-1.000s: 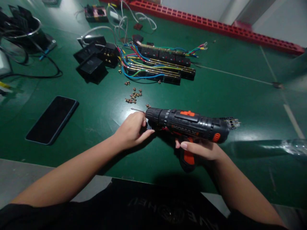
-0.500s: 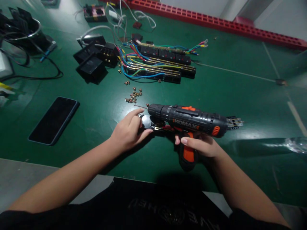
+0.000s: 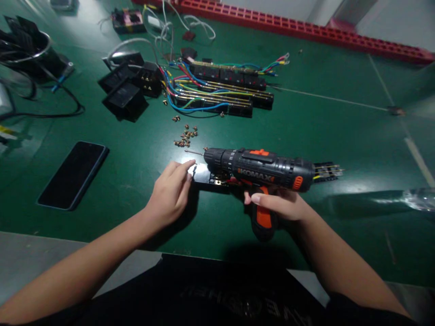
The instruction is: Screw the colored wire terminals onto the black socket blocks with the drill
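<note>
My right hand (image 3: 288, 203) is wrapped round the handle of a black and orange cordless drill (image 3: 258, 167), held level with its thin bit pointing left. Beneath the drill lies a black terminal strip (image 3: 207, 184) with a shiny plate on its left part; the drill's body hides its middle. Its right end shows metal bars beyond the drill's back. My left hand (image 3: 171, 190) is at the strip's left end, index finger stretched along the plate's edge, the other fingers loosely bent and holding nothing. Small brass-coloured screws (image 3: 186, 136) lie scattered just past the bit.
Wired black strips (image 3: 224, 97) with coloured leads lie further back, beside black boxes (image 3: 125, 99). A phone (image 3: 73, 174) lies at left, a black container (image 3: 34, 59) behind it. Clear plastic wrapping (image 3: 419, 199) is at right. A red slotted rail (image 3: 272, 22) lines the far edge.
My left hand has slid left and loosened from the strip, uncovering its left end and front side. The drill has shifted slightly left in view, still in my right hand.
</note>
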A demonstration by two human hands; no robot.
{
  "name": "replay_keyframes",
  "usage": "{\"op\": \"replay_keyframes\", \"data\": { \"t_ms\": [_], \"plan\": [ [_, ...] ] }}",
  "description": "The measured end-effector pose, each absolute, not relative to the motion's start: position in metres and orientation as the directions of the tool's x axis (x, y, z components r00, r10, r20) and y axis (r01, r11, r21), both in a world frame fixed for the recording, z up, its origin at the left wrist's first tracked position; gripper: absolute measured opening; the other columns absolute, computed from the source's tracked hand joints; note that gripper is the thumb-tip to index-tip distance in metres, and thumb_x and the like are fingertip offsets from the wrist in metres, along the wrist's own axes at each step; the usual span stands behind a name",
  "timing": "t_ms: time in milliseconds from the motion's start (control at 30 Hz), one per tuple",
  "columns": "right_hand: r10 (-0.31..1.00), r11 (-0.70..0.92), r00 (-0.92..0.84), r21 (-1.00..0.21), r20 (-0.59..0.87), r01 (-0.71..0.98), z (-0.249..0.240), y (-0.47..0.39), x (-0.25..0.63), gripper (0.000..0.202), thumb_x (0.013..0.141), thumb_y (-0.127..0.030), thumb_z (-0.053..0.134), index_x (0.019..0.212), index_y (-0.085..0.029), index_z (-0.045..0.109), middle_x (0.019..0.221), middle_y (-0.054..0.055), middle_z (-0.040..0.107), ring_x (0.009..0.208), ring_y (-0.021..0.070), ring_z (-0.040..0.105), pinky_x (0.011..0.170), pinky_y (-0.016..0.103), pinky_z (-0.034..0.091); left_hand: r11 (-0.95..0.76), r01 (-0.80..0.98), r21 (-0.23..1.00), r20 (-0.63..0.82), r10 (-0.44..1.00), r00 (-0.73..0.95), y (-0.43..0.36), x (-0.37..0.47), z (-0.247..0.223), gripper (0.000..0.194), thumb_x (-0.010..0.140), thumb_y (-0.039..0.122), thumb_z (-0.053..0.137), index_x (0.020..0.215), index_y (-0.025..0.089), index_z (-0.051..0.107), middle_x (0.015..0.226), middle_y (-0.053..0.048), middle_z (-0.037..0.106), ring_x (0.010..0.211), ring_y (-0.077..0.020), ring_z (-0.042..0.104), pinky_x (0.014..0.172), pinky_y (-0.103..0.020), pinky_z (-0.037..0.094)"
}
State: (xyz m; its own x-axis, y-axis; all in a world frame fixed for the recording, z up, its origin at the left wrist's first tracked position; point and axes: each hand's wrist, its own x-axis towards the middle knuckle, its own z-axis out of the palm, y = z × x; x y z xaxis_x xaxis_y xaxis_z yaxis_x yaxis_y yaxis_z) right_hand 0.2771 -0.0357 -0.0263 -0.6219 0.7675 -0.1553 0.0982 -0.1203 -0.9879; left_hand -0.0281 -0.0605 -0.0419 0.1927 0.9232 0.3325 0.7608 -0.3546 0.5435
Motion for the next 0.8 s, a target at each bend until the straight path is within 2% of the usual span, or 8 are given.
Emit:
{"op": "replay_keyframes", "data": {
  "t_ms": [233, 367, 467, 567, 667, 800],
  "plan": [
    [0.772, -0.116, -0.617, -0.989, -0.151, 0.097, -0.026, -0.037, 0.278, 0.032, 0.092, -0.049, 0.072, 0.094, -0.016, 0.073, 0.09, 0.006, 0.069, 0.082, 0.0146, 0.066, 0.074, 0.027, 0.055, -0.204, 0.69, 0.694, 0.206, 0.975, 0.081, -0.066, -0.025, -0.043, 0.03, 0.099, 0.033, 0.061, 0.119, 0.016, 0.077, 0.08, -0.001, 0.069, 0.07, -0.0141, 0.062, 0.067, -0.027, 0.048],
    [0.773, -0.105, -0.62, -0.991, -0.135, 0.085, -0.026, -0.037, 0.276, 0.028, 0.093, -0.045, 0.07, 0.095, -0.017, 0.071, 0.089, 0.006, 0.069, 0.081, 0.0139, 0.066, 0.073, 0.026, 0.055, -0.117, 0.61, 0.784, 0.152, 0.988, -0.005, -0.068, -0.02, -0.045, 0.032, 0.094, 0.04, 0.071, 0.116, 0.018, 0.076, 0.079, 0.0, 0.072, 0.068, -0.0139, 0.066, 0.065, -0.026, 0.049],
    [0.774, -0.095, -0.619, -0.991, -0.131, 0.092, -0.024, -0.037, 0.274, 0.026, 0.093, -0.042, 0.069, 0.095, -0.016, 0.07, 0.089, 0.006, 0.069, 0.08, 0.0134, 0.065, 0.073, 0.025, 0.055, -0.064, 0.554, 0.83, 0.116, 0.992, -0.058, -0.068, -0.018, -0.045, 0.027, 0.089, 0.041, 0.076, 0.103, 0.017, 0.074, 0.077, 0.001, 0.074, 0.064, -0.0128, 0.068, 0.061, -0.024, 0.051],
    [0.774, -0.088, -0.615, -0.987, -0.151, 0.131, -0.021, -0.036, 0.27, 0.024, 0.091, -0.039, 0.07, 0.095, -0.016, 0.069, 0.089, 0.006, 0.069, 0.08, 0.014, 0.065, 0.072, 0.026, 0.056, -0.108, 0.61, 0.785, 0.174, 0.983, -0.05, -0.068, -0.02, -0.044, 0.023, 0.086, 0.039, 0.08, 0.091, 0.018, 0.072, 0.073, 0.002, 0.074, 0.061, -0.0112, 0.068, 0.059, -0.021, 0.051],
    [0.785, -0.096, -0.591, -0.979, -0.187, 0.182, -0.018, -0.034, 0.267, 0.024, 0.089, -0.038, 0.07, 0.096, -0.016, 0.067, 0.087, 0.006, 0.068, 0.078, 0.0143, 0.064, 0.07, 0.026, 0.055, -0.182, 0.679, 0.711, 0.275, 0.961, -0.03, -0.068, -0.023, -0.045, 0.025, 0.085, 0.038, 0.083, 0.093, 0.019, 0.068, 0.077, 0.003, 0.076, 0.065, -0.0114, 0.073, 0.059, -0.019, 0.052],
    [0.778, -0.105, -0.587, -0.967, -0.226, 0.234, -0.016, -0.033, 0.264, 0.025, 0.087, -0.04, 0.069, 0.092, -0.016, 0.066, 0.083, 0.005, 0.066, 0.073, 0.0136, 0.061, 0.065, 0.026, 0.052, -0.372, 0.787, 0.493, 0.463, 0.878, 0.124, -0.066, -0.03, -0.049, 0.025, 0.093, 0.043, 0.076, 0.092, 0.019, 0.069, 0.074, 0.002, 0.076, 0.058, -0.0111, 0.071, 0.054, -0.019, 0.048]
  ]
}}
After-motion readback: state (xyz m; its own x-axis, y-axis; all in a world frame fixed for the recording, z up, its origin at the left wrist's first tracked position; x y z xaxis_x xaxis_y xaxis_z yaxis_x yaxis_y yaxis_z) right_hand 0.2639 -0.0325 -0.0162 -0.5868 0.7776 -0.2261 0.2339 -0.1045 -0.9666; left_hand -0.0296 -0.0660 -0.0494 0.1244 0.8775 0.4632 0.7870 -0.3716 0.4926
